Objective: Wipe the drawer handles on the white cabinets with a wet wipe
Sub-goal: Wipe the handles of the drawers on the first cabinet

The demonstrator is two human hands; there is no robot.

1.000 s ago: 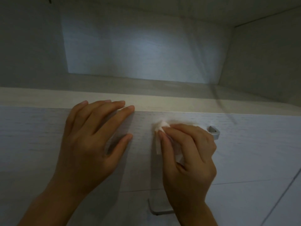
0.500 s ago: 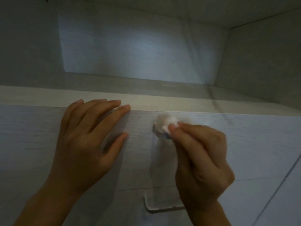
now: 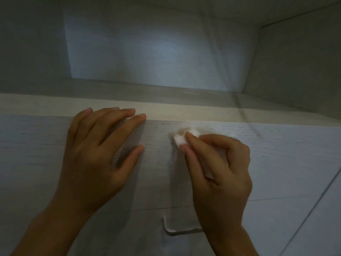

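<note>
A white cabinet (image 3: 295, 154) with a faint wood grain fills the dim view, its open compartment (image 3: 156, 52) lit pale blue on the back wall. Below the compartment's front edge runs the upper drawer front (image 3: 36, 154), with a seam dividing it from the lower drawer front (image 3: 267, 228).

A person's left hand (image 3: 96, 159) lies flat on the upper drawer front, its fingers (image 3: 118, 122) straight and slightly spread, the tips reaching the top edge and holding nothing. The right hand (image 3: 221, 172), just beside it, has its fingers (image 3: 191, 137) curled and pinching a wet wipe.

A metal handle (image 3: 177, 230) shows on the lower drawer front just under the seam, its right end hidden behind the right wrist.

The bunched wet wipe (image 3: 181, 140) is pressed to the upper drawer front near the top edge; what lies under it cannot be told.
</note>
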